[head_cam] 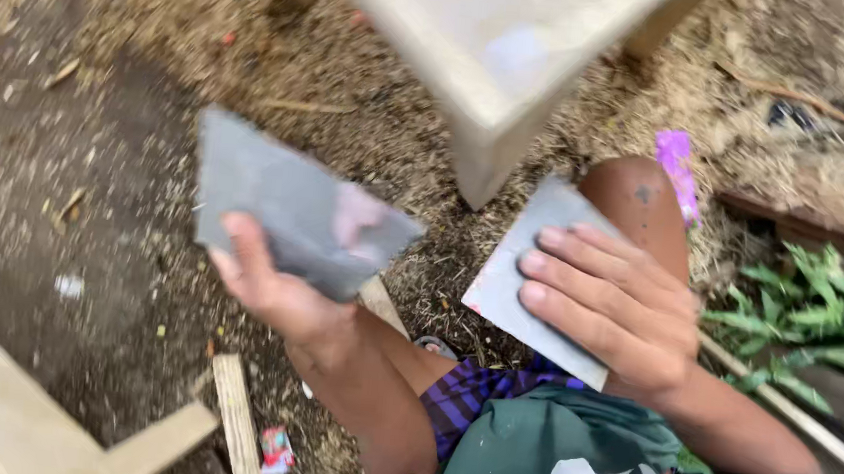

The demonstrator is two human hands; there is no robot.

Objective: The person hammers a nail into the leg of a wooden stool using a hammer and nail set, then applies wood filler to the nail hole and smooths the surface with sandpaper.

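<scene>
Head view: your two hands each hold a grey sheet of sandpaper.
Your left hand (pixel 272 290), left of centre, pinches a blurred grey sheet (pixel 294 207) between thumb and fingers, lifted over the sawdust-strewn ground (pixel 98 141). Your right hand (pixel 617 308), right of centre, presses flat fingers on a second grey sheet (pixel 524 280) resting against your knee (pixel 640 204). A pale wooden stool (pixel 498 42) stands at the top centre.

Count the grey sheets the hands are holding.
2. One grey sheet is held up in the left hand; the other grey sheet lies pressed on the knee under the right hand. None hidden, apparently.
</scene>
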